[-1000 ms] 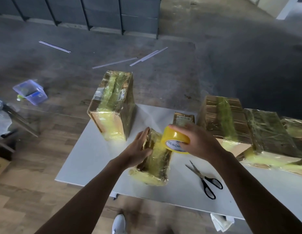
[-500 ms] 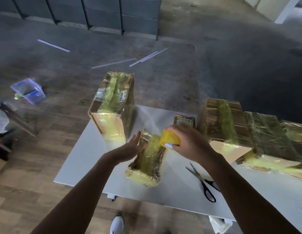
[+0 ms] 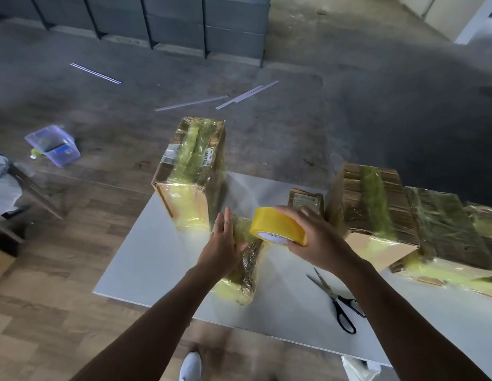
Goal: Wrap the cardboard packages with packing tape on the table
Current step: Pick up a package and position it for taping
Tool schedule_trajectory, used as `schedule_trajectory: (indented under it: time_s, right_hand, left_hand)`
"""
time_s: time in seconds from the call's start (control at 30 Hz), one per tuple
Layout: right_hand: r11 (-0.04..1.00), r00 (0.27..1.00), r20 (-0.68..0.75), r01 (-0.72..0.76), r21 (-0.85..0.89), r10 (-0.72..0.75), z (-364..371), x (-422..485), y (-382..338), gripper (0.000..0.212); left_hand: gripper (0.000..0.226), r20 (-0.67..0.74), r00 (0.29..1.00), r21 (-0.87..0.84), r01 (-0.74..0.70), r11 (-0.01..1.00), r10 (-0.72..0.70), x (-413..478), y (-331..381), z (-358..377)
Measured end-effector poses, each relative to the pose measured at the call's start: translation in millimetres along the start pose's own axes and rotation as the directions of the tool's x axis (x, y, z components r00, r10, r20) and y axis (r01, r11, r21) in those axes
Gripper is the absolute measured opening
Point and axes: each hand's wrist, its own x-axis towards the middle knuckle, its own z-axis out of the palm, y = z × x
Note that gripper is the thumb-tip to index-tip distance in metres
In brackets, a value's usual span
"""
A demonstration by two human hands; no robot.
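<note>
A small cardboard package (image 3: 246, 270), shiny with yellowish tape, lies on the white table (image 3: 157, 257) in front of me. My left hand (image 3: 221, 247) rests flat against its left side, fingers straight. My right hand (image 3: 313, 240) grips a yellow roll of packing tape (image 3: 278, 226) just above the package's far end. A taller taped box (image 3: 191, 174) stands behind it to the left. Larger taped boxes (image 3: 376, 210) sit at the right, with a little flat package (image 3: 305, 202) beside them.
Black-handled scissors (image 3: 335, 298) lie on the table near my right forearm. On the floor are a clear plastic tub (image 3: 54, 145), white strips (image 3: 192, 103) and dark shelving (image 3: 184, 20) at the back. My white shoe (image 3: 191, 365) shows under the table's near edge.
My right hand has lifted the tape roll up and to the right of the package's top. My left hand has slid along the package's left side, fingers now extended.
</note>
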Motion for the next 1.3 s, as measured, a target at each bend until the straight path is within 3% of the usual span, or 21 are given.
schedule_trajectory:
  time_s: [0.17, 0.33, 0.43, 0.53, 0.73, 0.83, 0.97, 1.03, 1.17, 1.23, 1.3]
  right_hand:
    - [0.976, 0.999, 0.033, -0.016, -0.217, 0.024, -19.6, -0.9, -3.6, 0.050]
    - [0.888, 0.960, 0.186, -0.109, -0.448, 0.212, -32.5, -11.0, 7.7, 0.058]
    - [0.880, 0.943, 0.227, -0.116, -0.460, 0.243, -23.5, -10.7, 2.5, 0.058]
    - [0.897, 0.935, 0.237, -0.148, -0.417, 0.265, -11.5, -15.8, 4.6, 0.055]
    - [0.918, 0.926, 0.237, -0.206, -0.338, 0.294, 3.6, -16.7, 14.2, 0.053]
    - [0.922, 0.919, 0.251, -0.218, -0.320, 0.304, 8.9, -19.0, 18.5, 0.053]
    - [0.913, 0.917, 0.235, -0.234, -0.335, 0.322, 15.7, -21.8, 21.5, 0.055]
    - [0.913, 0.918, 0.229, -0.238, -0.331, 0.323, 18.0, -22.4, 23.1, 0.055]
    - [0.917, 0.922, 0.226, -0.234, -0.322, 0.314, 21.2, -22.4, 28.3, 0.055]
    - [0.920, 0.928, 0.218, -0.222, -0.324, 0.301, 22.4, -22.8, 28.4, 0.056]
    - [0.923, 0.933, 0.216, -0.208, -0.324, 0.286, 23.2, -23.0, 28.6, 0.056]
  left_hand:
    - [0.092, 0.027, 1.000, 0.012, 0.007, 1.000, -0.007, 1.2, -5.0, -0.7]
    - [0.091, 0.042, 0.998, 0.194, 0.030, 0.980, -0.039, 3.7, 1.5, -0.4]
    - [0.084, -0.048, 0.983, 0.370, -0.149, 0.917, 0.179, -0.3, 2.8, -3.7]
    - [0.062, -0.006, 0.906, 0.475, -0.370, 0.799, 0.423, 0.0, -5.9, -1.6]
    - [0.057, 0.195, 0.930, 0.652, -0.360, 0.667, 0.312, -0.1, 16.2, -3.4]
    - [0.055, 0.105, 0.934, 0.621, -0.330, 0.711, 0.342, 1.0, 26.4, -13.4]
    - [0.011, 0.000, 0.927, 0.539, -0.315, 0.781, 0.374, 17.6, 31.9, -19.3]
    - [0.018, 0.028, 0.947, 0.541, -0.284, 0.792, 0.320, 21.0, 36.2, -19.2]
    - [0.036, 0.098, 0.914, 0.595, -0.371, 0.713, 0.394, 20.7, 43.4, -14.0]
    - [0.050, 0.204, 0.909, 0.480, -0.417, 0.772, 0.364, 19.6, 50.2, -7.1]
    - [0.049, 0.246, 0.929, 0.404, -0.358, 0.842, 0.277, 18.1, 58.1, -0.5]
